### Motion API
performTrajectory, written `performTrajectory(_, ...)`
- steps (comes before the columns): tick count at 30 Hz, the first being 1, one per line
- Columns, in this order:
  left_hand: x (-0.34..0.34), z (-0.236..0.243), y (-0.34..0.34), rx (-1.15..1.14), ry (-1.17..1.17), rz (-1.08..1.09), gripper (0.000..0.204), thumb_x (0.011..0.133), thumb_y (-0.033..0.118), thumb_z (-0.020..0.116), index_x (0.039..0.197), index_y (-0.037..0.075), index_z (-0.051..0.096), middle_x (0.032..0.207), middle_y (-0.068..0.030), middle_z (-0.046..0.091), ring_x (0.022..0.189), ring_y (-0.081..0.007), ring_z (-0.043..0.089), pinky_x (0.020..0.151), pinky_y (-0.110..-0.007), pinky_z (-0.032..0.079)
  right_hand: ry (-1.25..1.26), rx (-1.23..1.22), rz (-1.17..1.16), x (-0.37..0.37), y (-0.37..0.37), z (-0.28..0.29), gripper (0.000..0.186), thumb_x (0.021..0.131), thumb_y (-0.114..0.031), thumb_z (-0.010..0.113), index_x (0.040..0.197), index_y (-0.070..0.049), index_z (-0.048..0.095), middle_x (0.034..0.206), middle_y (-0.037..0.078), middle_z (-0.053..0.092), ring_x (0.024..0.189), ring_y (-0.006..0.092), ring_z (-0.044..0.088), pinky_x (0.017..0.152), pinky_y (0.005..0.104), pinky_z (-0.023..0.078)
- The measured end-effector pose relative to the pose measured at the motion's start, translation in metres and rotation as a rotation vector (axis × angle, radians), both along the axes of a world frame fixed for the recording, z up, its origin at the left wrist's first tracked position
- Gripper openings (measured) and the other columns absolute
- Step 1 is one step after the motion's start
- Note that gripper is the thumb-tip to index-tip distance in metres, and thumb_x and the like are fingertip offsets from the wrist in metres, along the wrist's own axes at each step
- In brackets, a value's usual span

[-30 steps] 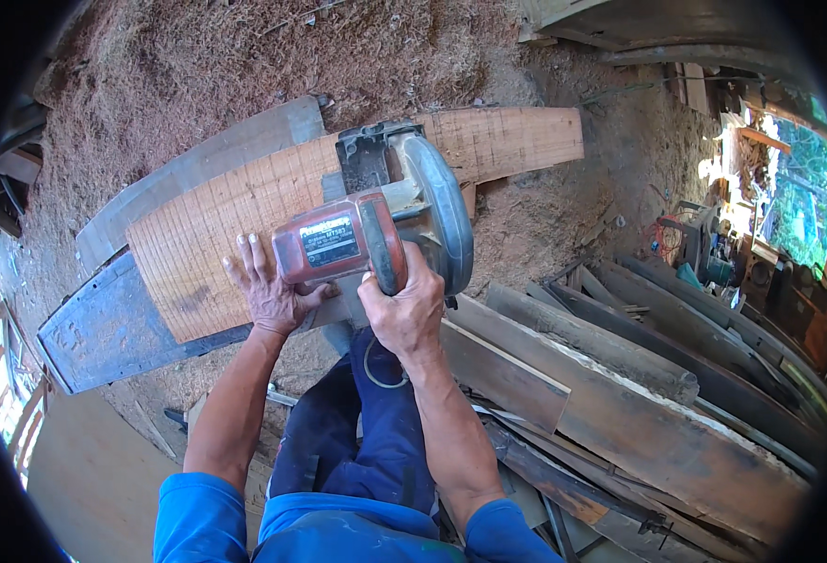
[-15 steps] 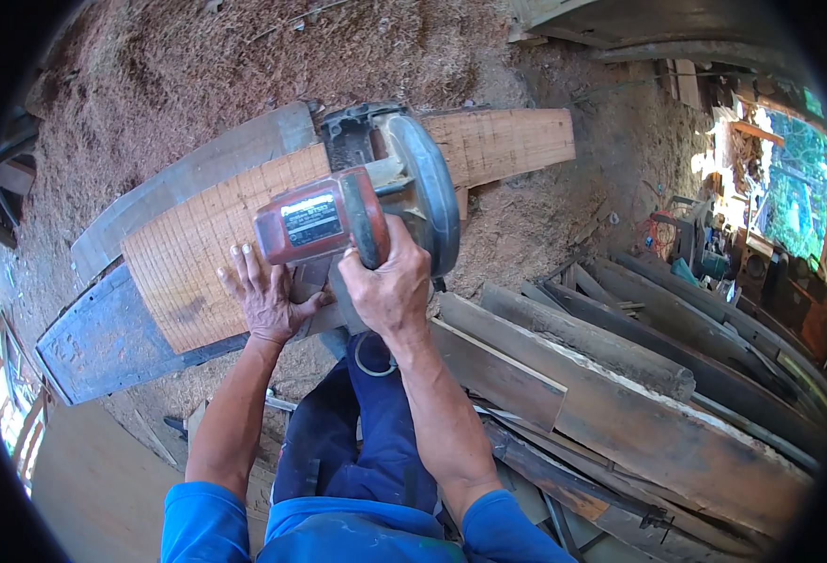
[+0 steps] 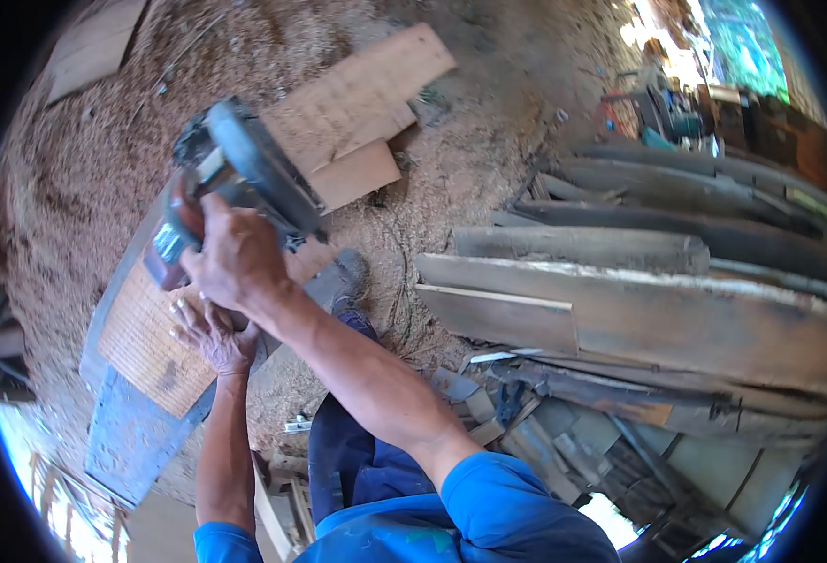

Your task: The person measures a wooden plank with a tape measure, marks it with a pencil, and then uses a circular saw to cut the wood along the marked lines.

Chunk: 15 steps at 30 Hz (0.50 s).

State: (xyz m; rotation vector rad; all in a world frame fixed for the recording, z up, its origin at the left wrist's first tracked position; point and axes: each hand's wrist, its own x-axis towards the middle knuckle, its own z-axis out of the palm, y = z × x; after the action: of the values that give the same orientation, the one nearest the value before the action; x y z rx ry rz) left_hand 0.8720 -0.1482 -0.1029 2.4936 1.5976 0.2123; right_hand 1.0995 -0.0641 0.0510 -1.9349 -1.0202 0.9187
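Circular saw (image 3: 256, 167) gripped in right hand (image 3: 237, 255), wooden board (image 3: 146, 345) beneath left hand (image 3: 218, 342)

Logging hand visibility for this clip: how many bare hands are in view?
2: the right hand grips the circular saw; the left hand lies on the tan board.

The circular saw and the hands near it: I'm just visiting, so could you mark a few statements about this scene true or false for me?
1. The right hand grips the circular saw. True.
2. Both hands hold the circular saw. False: the left hand rests on the wooden board.
3. Long planks lie on the right side of the picture. True.
4. The person's sleeves are red. False: the sleeves are blue.
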Motion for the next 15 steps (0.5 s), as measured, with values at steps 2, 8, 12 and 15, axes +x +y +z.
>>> performTrajectory(2,-0.007,-0.007,0.001,0.012,0.042,-0.027,0.099,0.073,0.060,0.074,0.151,0.016,0.030,0.160,-0.0260,0.017,0.151,-0.0466,0.009,0.116,-0.070,0.002,0.022,-0.012,-0.002,-0.002,0.007,0.000,0.029,0.080,-0.017,0.071,0.096,0.004,0.059,0.075,0.024,0.069,0.070,0.0380,0.072,0.070,0.0470,0.059)
performTrajectory(8,-0.016,-0.017,0.001,0.054,0.096,-0.067,0.100,0.082,0.068,0.059,0.156,0.013,0.020,0.161,-0.0255,0.013,0.151,-0.0469,0.008,0.114,-0.069,0.011,0.084,0.042,-0.068,0.000,0.012,-0.004,0.032,0.079,-0.020,0.072,0.096,0.004,0.060,0.078,0.026,0.070,0.075,0.0392,0.073,0.072,0.0459,0.060)
performTrajectory(12,-0.031,-0.033,0.002,0.054,0.166,-0.076,0.096,0.087,0.067,0.052,0.156,0.012,0.016,0.161,-0.0228,0.014,0.150,-0.0457,0.010,0.113,-0.067,0.015,0.065,0.092,-0.084,-0.006,0.011,-0.016,0.031,0.079,-0.018,0.069,0.096,0.005,0.060,0.077,0.026,0.070,0.073,0.0380,0.073,0.070,0.0460,0.060)
performTrajectory(15,-0.044,-0.042,0.004,0.096,0.157,-0.068,0.095,0.087,0.068,0.051,0.157,0.013,0.017,0.161,-0.0217,0.015,0.150,-0.0452,0.012,0.113,-0.067,0.016,0.102,0.087,-0.044,-0.004,0.008,-0.007,0.030,0.077,-0.016,0.066,0.096,0.006,0.059,0.077,0.025,0.070,0.072,0.0375,0.073,0.068,0.0460,0.060)
